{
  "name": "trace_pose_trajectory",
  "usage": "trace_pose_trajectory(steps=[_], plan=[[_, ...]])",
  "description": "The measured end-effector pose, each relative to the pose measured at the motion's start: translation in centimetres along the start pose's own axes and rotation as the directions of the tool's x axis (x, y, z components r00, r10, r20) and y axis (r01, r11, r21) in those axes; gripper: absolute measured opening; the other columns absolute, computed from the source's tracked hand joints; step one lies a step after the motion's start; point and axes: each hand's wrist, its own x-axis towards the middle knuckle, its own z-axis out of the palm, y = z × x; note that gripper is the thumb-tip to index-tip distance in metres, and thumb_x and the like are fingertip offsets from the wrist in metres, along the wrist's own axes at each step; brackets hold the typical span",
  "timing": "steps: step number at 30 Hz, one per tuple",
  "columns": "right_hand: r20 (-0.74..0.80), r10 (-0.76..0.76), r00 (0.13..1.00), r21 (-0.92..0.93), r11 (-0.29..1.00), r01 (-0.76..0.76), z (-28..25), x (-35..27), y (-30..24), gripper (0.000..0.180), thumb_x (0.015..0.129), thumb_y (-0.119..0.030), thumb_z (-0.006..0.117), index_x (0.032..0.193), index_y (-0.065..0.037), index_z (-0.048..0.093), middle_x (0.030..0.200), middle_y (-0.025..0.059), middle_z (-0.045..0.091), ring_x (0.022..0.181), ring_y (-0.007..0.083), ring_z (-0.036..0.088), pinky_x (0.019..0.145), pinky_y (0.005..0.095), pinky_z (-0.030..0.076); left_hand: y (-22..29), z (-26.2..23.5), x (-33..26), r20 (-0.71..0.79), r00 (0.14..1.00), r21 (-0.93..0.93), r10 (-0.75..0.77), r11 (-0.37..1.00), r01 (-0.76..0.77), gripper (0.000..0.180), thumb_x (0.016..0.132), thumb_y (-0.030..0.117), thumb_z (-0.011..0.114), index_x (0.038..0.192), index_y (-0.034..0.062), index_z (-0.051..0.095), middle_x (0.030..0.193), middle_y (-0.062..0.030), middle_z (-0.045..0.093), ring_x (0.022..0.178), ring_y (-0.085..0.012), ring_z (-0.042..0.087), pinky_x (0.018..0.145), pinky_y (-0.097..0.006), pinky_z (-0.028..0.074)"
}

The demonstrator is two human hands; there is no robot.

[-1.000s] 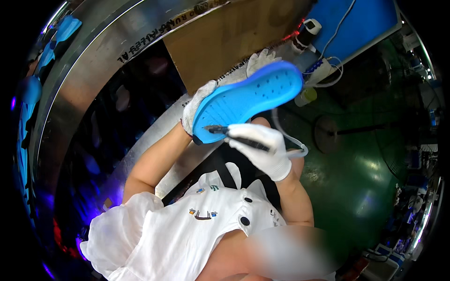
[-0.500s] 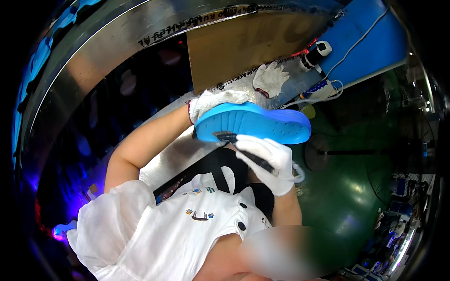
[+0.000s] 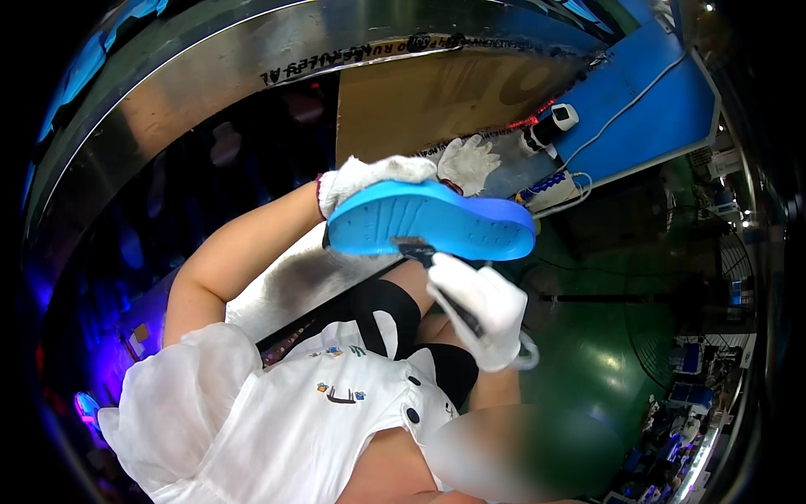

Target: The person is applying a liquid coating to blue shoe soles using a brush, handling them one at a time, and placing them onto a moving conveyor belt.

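Note:
A bright blue shoe sole (image 3: 437,223) is held up in front of me, its grooved, dimpled face toward the view. My left hand (image 3: 374,178), in a white knit glove, grips it along the upper left edge. Its thumb is mostly hidden behind the sole. In a white glove too, my right hand (image 3: 491,311) is closed round the black handle of a brush (image 3: 413,248). The brush's dark head lies at the lower edge of the sole, left of its middle.
A spare white glove (image 3: 470,161) lies on the metal bench beyond the sole, beside a cardboard sheet (image 3: 420,105). Farther right are a black-and-white device (image 3: 550,128), a cable (image 3: 621,109) and a blue tabletop (image 3: 646,105). Dark racking with soles is at left.
The brush has slipped down from the sole's face to its lower edge, with my right hand lower. The whole scene has shifted slightly left in view.

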Motion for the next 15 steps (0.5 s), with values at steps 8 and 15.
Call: trace_pose_trajectory(steps=[8, 15], plan=[[-0.049, -0.026, 0.998, -0.095, 0.995, 0.021, -0.9, -0.2, 1.0, 0.032, 0.064, -0.004, 0.078, 0.095, -0.009, 0.074, 0.1, 0.0117, 0.073, 0.059, 0.0229, 0.06, 0.054, 0.0299, 0.049, 1.6, -0.8, -1.2, 0.107, 0.865, -0.493, -0.49, 0.729, 0.474, 0.066, 0.089, 0.061, 0.056, 0.125, 0.0053, 0.058, 0.114, -0.0201, 0.065, 0.084, -0.0342, 0.07, 0.068, -0.042, 0.06], [-0.184, -0.002, 0.983, 0.025, 1.0, 0.006, 0.0, -1.0, 4.0, 0.028, 0.064, 0.0, 0.082, 0.09, -0.005, 0.073, 0.094, 0.0113, 0.073, 0.066, 0.023, 0.062, 0.06, 0.0309, 0.049, 1.3, -1.5, -1.7, 0.138, 0.87, -0.563, -0.472, 0.686, 0.461, 0.086, 0.082, 0.075, 0.05, 0.127, 0.0028, 0.059, 0.102, -0.0256, 0.067, 0.075, -0.036, 0.069, 0.054, -0.05, 0.057]])
